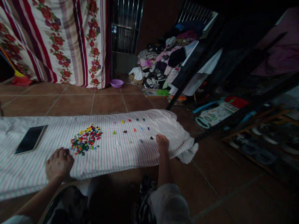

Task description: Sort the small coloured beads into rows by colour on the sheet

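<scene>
My left hand (59, 164) rests palm down on the striped cloth (105, 165), its fingers loosely bent and apart, just below a pile of small multicoloured pieces (86, 140). My right hand (163, 143) is at the right, fingertips pinched together close to a small black cluster (151, 138). Whatever is between those fingertips is too small to make out. Left of the black cluster, small same-colour groups lie in rows, among them grey (141, 141), beige (130, 142), white (118, 143), green (114, 132), brown (125, 131) and orange (135, 130).
A dark-screened phone (31, 139) lies on the cloth at the left. Beyond are a floral curtain (77, 43), a purple basin (116, 83) and a heap of clothes (163, 59). A dark slanted pole (187, 81) stands past the cloth's right end.
</scene>
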`<state>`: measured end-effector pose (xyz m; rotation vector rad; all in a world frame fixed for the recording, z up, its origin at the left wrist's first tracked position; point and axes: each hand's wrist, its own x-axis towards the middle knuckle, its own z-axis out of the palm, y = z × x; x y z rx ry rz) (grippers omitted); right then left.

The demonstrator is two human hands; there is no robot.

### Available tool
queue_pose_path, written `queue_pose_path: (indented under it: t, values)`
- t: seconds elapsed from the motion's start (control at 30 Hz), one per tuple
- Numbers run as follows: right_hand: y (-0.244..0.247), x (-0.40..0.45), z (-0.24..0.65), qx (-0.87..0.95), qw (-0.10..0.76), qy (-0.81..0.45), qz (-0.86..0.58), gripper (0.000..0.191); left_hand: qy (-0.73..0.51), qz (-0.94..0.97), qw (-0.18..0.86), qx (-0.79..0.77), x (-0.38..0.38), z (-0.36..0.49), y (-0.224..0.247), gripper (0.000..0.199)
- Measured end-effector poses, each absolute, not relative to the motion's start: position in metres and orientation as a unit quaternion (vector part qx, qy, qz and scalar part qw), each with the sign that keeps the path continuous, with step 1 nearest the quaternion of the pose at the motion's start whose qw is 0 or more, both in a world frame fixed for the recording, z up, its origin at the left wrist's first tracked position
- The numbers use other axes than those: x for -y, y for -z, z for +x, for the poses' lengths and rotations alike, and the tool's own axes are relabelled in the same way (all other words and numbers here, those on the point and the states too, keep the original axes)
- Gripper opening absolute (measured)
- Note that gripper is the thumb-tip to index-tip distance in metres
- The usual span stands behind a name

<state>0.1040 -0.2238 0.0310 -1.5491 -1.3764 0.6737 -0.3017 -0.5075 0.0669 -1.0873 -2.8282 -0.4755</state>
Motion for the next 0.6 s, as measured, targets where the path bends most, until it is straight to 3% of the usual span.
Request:
queue_pose_path:
  t: [0.27,0.6]
  values:
    - [-0.024,0.231,0.105,0.625,0.369,-0.221,-0.652,0.033,0.160,-0.351,0.040,0.922,0.506,-0.303,-0.065,0.031]
    - [-0.019,0.226,0.096,0.635,0.347,-0.203,-0.660,0.039,0.136,-0.355,0.035,0.924,0.506,-0.300,-0.070,0.031]
